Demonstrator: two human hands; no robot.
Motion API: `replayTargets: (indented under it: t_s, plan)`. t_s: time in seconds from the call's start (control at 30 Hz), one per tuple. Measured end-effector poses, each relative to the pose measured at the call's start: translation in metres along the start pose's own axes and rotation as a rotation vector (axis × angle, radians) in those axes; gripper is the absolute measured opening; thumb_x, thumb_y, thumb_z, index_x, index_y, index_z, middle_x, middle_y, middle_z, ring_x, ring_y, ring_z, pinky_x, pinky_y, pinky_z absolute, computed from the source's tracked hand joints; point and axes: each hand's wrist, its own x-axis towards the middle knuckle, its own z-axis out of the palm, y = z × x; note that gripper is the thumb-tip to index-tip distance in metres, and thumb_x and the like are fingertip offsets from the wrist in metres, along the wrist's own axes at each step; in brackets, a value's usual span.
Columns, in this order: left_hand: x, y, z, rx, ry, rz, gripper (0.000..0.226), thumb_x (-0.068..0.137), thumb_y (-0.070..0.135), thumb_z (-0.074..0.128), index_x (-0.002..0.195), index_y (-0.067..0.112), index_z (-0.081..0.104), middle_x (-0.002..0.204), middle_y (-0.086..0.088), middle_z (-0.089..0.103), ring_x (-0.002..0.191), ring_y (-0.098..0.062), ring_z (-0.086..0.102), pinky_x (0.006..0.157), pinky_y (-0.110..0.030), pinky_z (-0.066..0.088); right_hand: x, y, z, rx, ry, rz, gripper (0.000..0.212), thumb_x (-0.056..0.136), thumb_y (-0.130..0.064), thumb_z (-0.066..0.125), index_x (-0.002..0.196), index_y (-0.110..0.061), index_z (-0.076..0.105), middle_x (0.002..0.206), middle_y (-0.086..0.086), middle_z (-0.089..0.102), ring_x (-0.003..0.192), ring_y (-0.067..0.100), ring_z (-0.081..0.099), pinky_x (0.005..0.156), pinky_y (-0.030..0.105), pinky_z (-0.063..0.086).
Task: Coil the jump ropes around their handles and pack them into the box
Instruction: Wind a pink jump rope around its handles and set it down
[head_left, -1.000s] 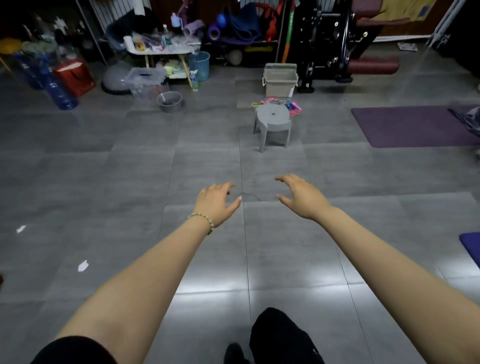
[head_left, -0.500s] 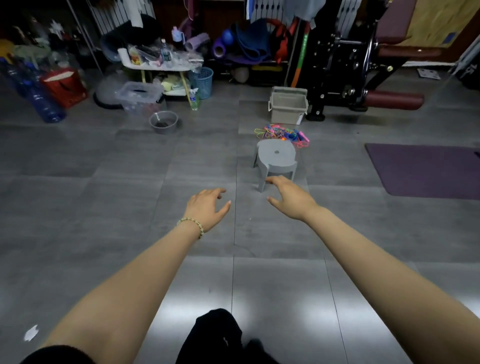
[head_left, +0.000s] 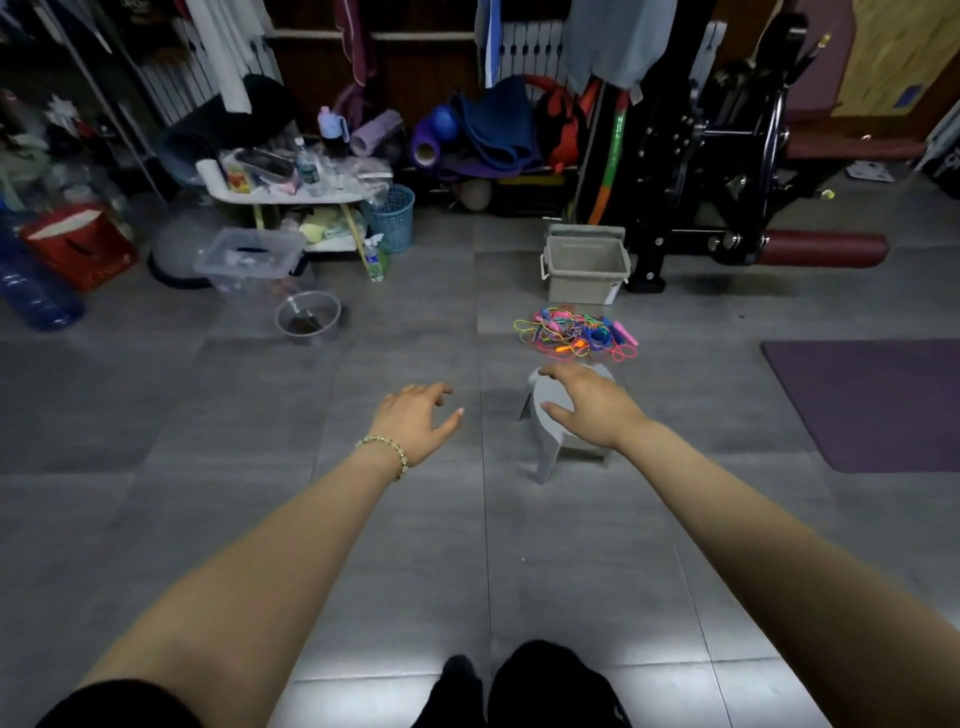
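A tangled heap of bright jump ropes (head_left: 574, 334), pink, blue, orange and yellow, lies on the grey floor ahead. Just behind it stands an open beige box (head_left: 584, 267) with side handles. My left hand (head_left: 418, 423), with a bead bracelet at the wrist, is stretched forward with relaxed fingers and holds nothing. My right hand (head_left: 589, 408) is also out in front, fingers loosely spread and empty, in front of a small grey stool (head_left: 550, 436) that stands between me and the ropes. Both hands are well short of the ropes.
A purple mat (head_left: 878, 400) lies on the right. A black weight machine (head_left: 727, 171) stands behind the box. At the left are a metal bowl (head_left: 308, 317), a clear tub (head_left: 249, 257), a cluttered white table (head_left: 291, 195), a blue basket (head_left: 395, 218) and a red bag (head_left: 78, 244).
The stool, ropes and box have come much closer and lower in view as I walked forward. Both hands stay stretched out and empty; the right now overlaps the stool.
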Motion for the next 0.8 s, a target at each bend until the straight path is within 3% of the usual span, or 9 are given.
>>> replayTargets:
  t_s: [0.2, 0.37, 0.57, 0.67, 0.8]
  plan:
    - [0.144, -0.027, -0.029, 0.022, 0.008, 0.025, 0.043, 0.094, 0.046, 0.045, 0.129, 0.022, 0.05, 0.122, 0.003, 0.06, 0.12, -0.02, 0.049, 0.097, -0.031, 0.034, 0.144, 0.025, -0.03, 0.009, 0.0, -0.01, 0.051, 0.091, -0.042, 0.054, 0.136, -0.02, 0.044, 0.135, 0.001, 0.052, 0.126, 0.02, 0.046, 0.091, 0.031, 0.041]
    - [0.268, -0.047, -0.039, -0.002, 0.018, 0.002, 0.043, 0.094, 0.045, 0.046, 0.129, 0.021, 0.052, 0.123, 0.003, 0.059, 0.12, -0.02, 0.048, 0.096, -0.031, 0.034, 0.272, 0.072, -0.048, 0.061, 0.005, 0.006, 0.048, 0.089, -0.047, 0.054, 0.13, -0.021, 0.05, 0.129, 0.001, 0.056, 0.121, 0.021, 0.05, 0.096, 0.034, 0.043]
    - [0.406, -0.071, -0.058, -0.026, 0.011, -0.041, 0.038, 0.093, 0.045, 0.048, 0.122, 0.021, 0.057, 0.121, 0.004, 0.061, 0.119, -0.02, 0.05, 0.096, -0.03, 0.035, 0.404, 0.115, -0.077, 0.134, -0.104, 0.067, 0.042, 0.091, -0.043, 0.055, 0.126, -0.021, 0.05, 0.12, 0.0, 0.059, 0.112, 0.022, 0.055, 0.085, 0.026, 0.04]
    - [0.474, -0.085, -0.065, -0.052, -0.012, -0.034, 0.036, 0.093, 0.044, 0.048, 0.118, 0.021, 0.059, 0.119, 0.004, 0.061, 0.117, -0.019, 0.051, 0.095, -0.03, 0.037, 0.467, 0.131, -0.086, 0.238, -0.143, 0.113, 0.041, 0.091, -0.04, 0.054, 0.127, -0.022, 0.049, 0.115, -0.002, 0.062, 0.109, 0.02, 0.057, 0.095, 0.033, 0.043]
    - [0.574, -0.114, -0.069, -0.079, -0.065, 0.029, 0.033, 0.092, 0.042, 0.051, 0.114, 0.019, 0.062, 0.118, 0.001, 0.064, 0.114, -0.021, 0.054, 0.098, -0.034, 0.04, 0.551, 0.156, -0.093, 0.221, -0.117, 0.177, 0.04, 0.092, -0.039, 0.053, 0.128, -0.021, 0.049, 0.116, -0.003, 0.064, 0.107, 0.022, 0.059, 0.095, 0.034, 0.042]
